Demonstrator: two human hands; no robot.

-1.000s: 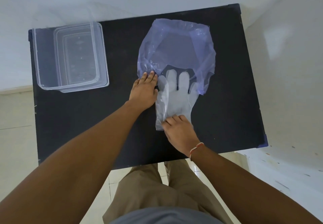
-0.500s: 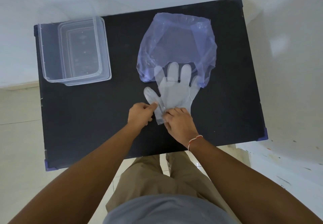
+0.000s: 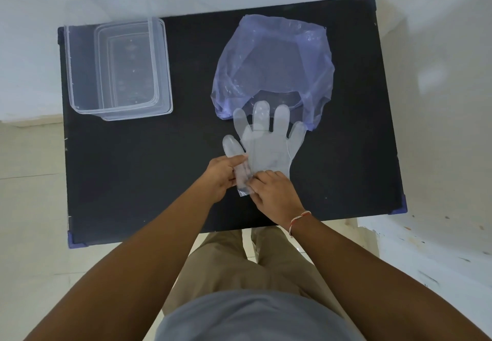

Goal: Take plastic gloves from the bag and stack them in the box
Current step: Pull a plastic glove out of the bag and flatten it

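Note:
A clear plastic glove lies flat on the black table, its fingertips reaching the mouth of a crumpled purple plastic bag. My left hand pinches the glove's cuff edge near the thumb side. My right hand presses and grips the cuff from the right. A clear empty plastic box stands at the table's far left corner, well apart from both hands.
The table's near edge runs just behind my wrists, with my legs and tiled floor below. A white wall lies beyond the far edge and a white surface to the right.
My left hand left the bag's mouth and came back to the glove's cuff, where both hands now hold it. The glove's thumb unfolded to the left.

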